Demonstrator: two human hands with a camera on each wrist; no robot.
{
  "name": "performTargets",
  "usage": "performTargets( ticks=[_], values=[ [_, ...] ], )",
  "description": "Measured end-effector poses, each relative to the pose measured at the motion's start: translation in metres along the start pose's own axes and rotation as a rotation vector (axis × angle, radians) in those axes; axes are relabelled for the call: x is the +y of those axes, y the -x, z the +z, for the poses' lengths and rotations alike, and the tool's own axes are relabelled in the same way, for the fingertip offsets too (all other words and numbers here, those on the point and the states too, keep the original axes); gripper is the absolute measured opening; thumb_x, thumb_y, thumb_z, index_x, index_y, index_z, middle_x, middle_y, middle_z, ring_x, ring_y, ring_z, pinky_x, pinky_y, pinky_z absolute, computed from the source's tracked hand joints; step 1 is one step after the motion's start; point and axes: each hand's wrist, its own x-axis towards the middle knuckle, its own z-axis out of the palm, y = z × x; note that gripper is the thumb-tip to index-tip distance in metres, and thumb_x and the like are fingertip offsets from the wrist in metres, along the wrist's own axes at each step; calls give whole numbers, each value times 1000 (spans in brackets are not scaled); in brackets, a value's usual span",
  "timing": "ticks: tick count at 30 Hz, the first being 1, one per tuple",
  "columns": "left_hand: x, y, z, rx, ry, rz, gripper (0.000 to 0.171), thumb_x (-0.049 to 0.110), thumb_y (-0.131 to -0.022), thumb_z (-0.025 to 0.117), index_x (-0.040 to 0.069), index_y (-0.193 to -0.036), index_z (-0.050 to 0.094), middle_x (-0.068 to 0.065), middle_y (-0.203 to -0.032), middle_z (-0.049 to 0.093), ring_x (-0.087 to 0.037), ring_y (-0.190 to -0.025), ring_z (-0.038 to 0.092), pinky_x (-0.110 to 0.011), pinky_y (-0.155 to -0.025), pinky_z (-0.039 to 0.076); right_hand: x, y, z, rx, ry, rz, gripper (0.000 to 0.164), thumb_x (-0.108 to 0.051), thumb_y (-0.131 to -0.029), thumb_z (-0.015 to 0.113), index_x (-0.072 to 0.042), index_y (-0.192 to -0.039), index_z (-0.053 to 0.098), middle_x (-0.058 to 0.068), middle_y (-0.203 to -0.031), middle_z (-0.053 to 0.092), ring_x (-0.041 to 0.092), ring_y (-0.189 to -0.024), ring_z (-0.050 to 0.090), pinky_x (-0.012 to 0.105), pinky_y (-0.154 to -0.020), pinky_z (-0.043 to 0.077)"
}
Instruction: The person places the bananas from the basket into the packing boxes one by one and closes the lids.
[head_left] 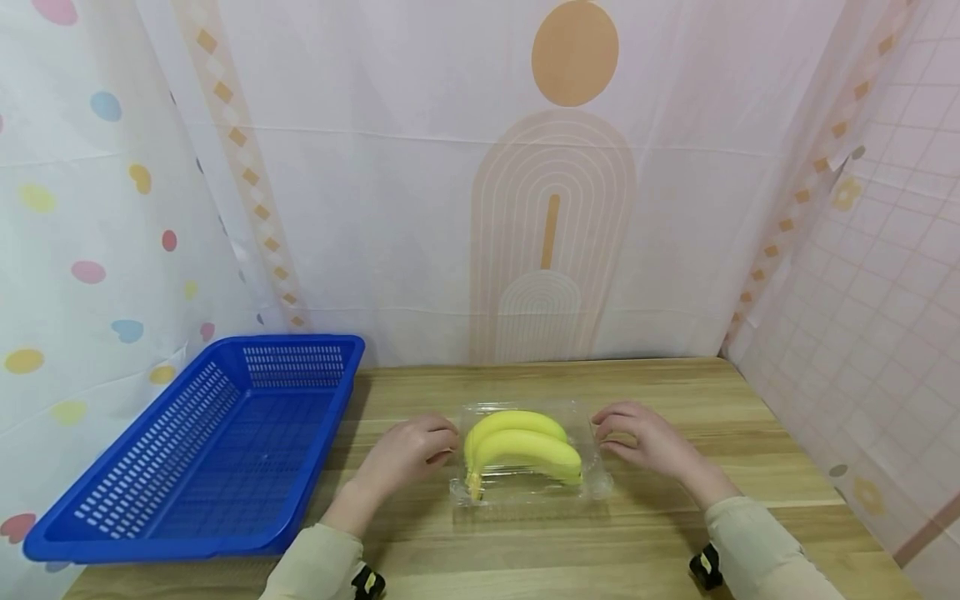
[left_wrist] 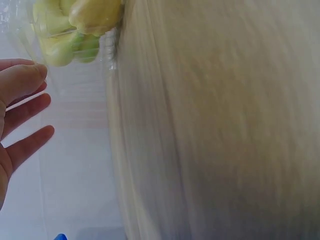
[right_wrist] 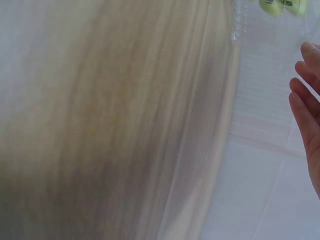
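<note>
Two yellow bananas (head_left: 525, 446) lie inside a clear plastic clamshell box (head_left: 525, 510) on the wooden table. Their stem ends point toward the front left of the box. At the box's left side is my left hand (head_left: 416, 450), its fingertips right at the clear edge. The left wrist view shows the thumb (left_wrist: 30, 77) close to the plastic and two other fingers spread apart. On the opposite side, my right hand (head_left: 637, 437) has loosely bent fingers at the box's right edge, thumb apart from them. In the right wrist view, its fingers (right_wrist: 305, 100) extend beside the clear plastic.
A large blue plastic basket (head_left: 300, 500) with slotted walls stands on the left of the table. The wooden table (head_left: 660, 533) ends at a patterned curtain (head_left: 405, 250) behind it, and more printed cloth (head_left: 885, 333) hangs along the right side.
</note>
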Motion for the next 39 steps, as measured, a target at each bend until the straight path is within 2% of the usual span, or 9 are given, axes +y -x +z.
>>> performTargets(
  ticks=[5,11,16,21,26,30,35,39],
  values=[
    [7,-1,-3,-43,-14,-83,18,0,-73,80,11,-85,73,-1,-95,71,-17,-88,68,-30,-75,57,-9,4,-3,-18,14,94,22,-1,-80,78,-16,-93,69,4,-109,69,26,-102,64,47,-87,53],
    [21,-3,-8,-92,15,-294,9,12,-80,78,13,-87,73,-1,-96,71,-19,-91,67,-35,-78,57,-24,5,-3,-34,-15,231,14,-9,-86,74,-13,-99,70,3,-109,69,22,-99,65,42,-85,56],
    [33,-6,-11,-100,92,-472,9,11,-81,77,12,-87,72,-2,-96,71,-21,-90,68,-38,-80,57,-36,6,-1,-17,-132,337,13,-4,-87,73,-11,-98,69,3,-105,68,18,-93,65,34,-82,57],
    [45,-8,-14,-81,159,-594,10,5,-81,76,10,-88,72,-3,-93,71,-21,-86,67,-38,-77,57,-46,6,-5,-46,-294,487,12,-4,-91,69,-3,-102,67,8,-103,66,21,-93,66,31,-81,58],
    [53,-8,-16,-70,240,-719,12,5,-82,75,9,-93,72,-6,-96,70,-23,-86,68,-38,-74,58,-54,8,-7,-50,-406,579,15,-6,-93,67,2,-106,64,11,-105,66,19,-96,65,30,-81,57],
    [57,-5,-17,-69,357,-831,18,8,-83,76,6,-101,71,-9,-103,70,-27,-90,68,-41,-76,58,-59,9,-7,-39,-464,647,16,-6,-94,66,2,-107,62,13,-107,64,22,-98,63,30,-81,56],
    [62,-1,-19,-34,576,-970,34,11,-83,77,-3,-112,66,-14,-106,69,-28,-91,68,-38,-76,58,-66,7,-6,-20,-531,747,25,-8,-93,68,6,-111,58,16,-110,62,28,-100,62,28,-83,54],
    [64,2,-19,-14,796,-1072,45,10,-86,75,-13,-121,59,-19,-108,67,-29,-93,66,-36,-71,60,-69,8,-6,-25,-599,809,37,-10,-94,67,11,-120,53,20,-115,60,31,-103,61,27,-82,55]
  ],
)
